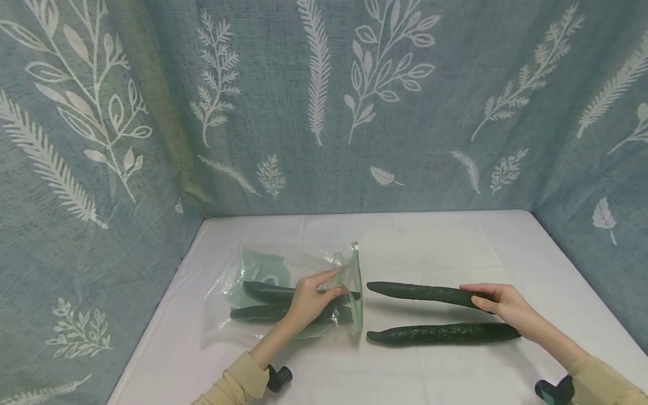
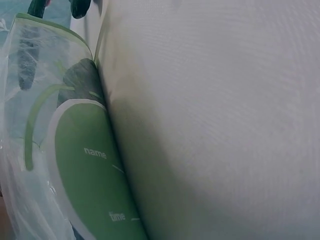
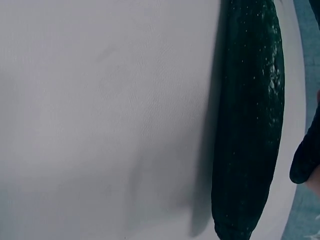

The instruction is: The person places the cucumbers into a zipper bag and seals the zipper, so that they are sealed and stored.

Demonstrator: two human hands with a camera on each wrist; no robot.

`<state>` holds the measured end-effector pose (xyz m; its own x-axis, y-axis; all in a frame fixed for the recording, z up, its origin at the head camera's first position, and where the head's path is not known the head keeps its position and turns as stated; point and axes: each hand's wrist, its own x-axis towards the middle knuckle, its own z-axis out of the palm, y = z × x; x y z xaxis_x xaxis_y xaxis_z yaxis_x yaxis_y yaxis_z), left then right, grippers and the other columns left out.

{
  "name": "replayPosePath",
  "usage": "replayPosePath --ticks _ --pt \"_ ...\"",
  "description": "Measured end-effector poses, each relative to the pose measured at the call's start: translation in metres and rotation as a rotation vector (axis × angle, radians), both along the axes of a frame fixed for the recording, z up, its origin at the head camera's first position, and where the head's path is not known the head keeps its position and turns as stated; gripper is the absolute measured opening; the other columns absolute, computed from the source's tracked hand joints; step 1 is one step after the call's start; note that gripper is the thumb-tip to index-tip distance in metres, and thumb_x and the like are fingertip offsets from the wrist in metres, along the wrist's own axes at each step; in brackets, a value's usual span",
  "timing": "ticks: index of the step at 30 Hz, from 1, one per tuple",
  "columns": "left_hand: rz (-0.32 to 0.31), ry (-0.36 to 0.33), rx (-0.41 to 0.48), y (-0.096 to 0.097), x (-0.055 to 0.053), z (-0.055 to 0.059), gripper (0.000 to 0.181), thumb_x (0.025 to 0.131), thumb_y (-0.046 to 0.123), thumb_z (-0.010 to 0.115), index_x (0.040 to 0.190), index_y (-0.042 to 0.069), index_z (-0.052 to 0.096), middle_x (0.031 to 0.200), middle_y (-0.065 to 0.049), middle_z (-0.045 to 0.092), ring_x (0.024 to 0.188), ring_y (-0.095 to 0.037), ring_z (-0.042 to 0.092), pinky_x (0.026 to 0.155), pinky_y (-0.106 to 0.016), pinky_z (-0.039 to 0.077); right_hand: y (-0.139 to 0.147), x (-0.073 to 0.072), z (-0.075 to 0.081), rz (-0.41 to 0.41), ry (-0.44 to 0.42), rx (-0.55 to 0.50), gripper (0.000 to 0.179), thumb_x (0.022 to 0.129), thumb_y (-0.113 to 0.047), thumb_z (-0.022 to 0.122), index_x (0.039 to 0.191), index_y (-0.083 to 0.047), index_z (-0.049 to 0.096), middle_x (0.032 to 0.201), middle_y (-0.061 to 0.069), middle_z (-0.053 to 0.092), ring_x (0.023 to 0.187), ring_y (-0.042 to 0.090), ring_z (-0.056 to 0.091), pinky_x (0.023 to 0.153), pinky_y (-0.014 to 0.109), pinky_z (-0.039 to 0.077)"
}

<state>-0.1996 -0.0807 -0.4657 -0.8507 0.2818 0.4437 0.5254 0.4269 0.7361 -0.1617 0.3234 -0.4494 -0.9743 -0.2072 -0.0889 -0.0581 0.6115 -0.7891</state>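
In the head view my left hand (image 1: 306,304) holds the mouth of a clear zip bag (image 1: 314,256) between thumb and fingers, keeping the green-edged opening apart. Two cucumbers, an upper one (image 1: 264,291) and a lower one (image 1: 255,313), lie inside the bag, partly hidden by that hand. My right hand (image 1: 511,309) grips the right end of a third cucumber (image 1: 420,292), whose other tip points at the bag's mouth. Below it another cucumber (image 1: 440,334) lies on the table, large in the right wrist view. The left wrist view shows the bag's green label (image 2: 90,155).
A white cloth (image 1: 420,242) covers the table. Blue-green curtains (image 1: 283,112) with white leaf prints stand behind and on both sides. Dark wrist straps (image 1: 278,378) sit by the sleeves.
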Motion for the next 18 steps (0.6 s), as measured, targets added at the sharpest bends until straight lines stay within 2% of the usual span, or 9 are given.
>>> replayPosePath --ticks 5,9,12,15,18 --pt "-0.002 0.009 0.000 0.000 0.000 0.001 0.048 0.075 0.021 0.076 0.119 0.007 0.065 0.118 -0.013 0.066 0.111 -0.028 0.064 0.094 -0.037 0.053 -0.009 -0.001 0.001 0.001 0.015 0.007 0.044 0.094 -0.028 0.059 0.127 0.001 0.058 0.130 0.023 0.058 0.100 -0.017 0.051 0.081 0.016 0.052" --pt "-0.008 0.004 0.000 0.000 0.001 0.002 0.048 0.075 0.021 0.076 0.120 0.008 0.065 0.118 -0.013 0.066 0.111 -0.028 0.064 0.094 -0.037 0.053 -0.014 -0.003 0.000 -0.013 0.018 0.026 0.044 0.094 -0.029 0.059 0.127 -0.001 0.058 0.130 0.020 0.059 0.109 0.006 0.060 0.083 0.018 0.052" --pt "-0.011 0.000 0.000 0.000 0.001 0.002 0.048 0.075 0.022 0.076 0.120 0.008 0.065 0.119 -0.012 0.066 0.112 -0.027 0.063 0.094 -0.037 0.053 -0.018 -0.004 -0.001 -0.016 0.019 0.031 0.044 0.094 -0.030 0.059 0.128 -0.002 0.058 0.130 0.020 0.059 0.113 0.020 0.060 0.083 0.019 0.052" --pt "-0.009 0.015 0.002 0.000 0.001 0.003 0.048 0.075 0.022 0.076 0.120 0.008 0.065 0.118 -0.013 0.066 0.111 -0.028 0.064 0.093 -0.038 0.054 -0.022 -0.006 -0.001 -0.024 0.020 0.020 0.045 0.093 -0.031 0.060 0.128 -0.002 0.058 0.130 0.020 0.059 0.111 0.019 0.061 0.082 0.019 0.052" --pt "-0.004 0.018 0.012 0.000 0.002 0.003 0.048 0.074 0.022 0.077 0.119 0.009 0.066 0.117 -0.013 0.067 0.110 -0.028 0.064 0.093 -0.039 0.054 -0.027 -0.007 -0.001 -0.036 0.017 0.001 0.045 0.092 -0.031 0.062 0.127 -0.002 0.058 0.130 0.020 0.059 0.108 0.010 0.060 0.082 0.018 0.052"
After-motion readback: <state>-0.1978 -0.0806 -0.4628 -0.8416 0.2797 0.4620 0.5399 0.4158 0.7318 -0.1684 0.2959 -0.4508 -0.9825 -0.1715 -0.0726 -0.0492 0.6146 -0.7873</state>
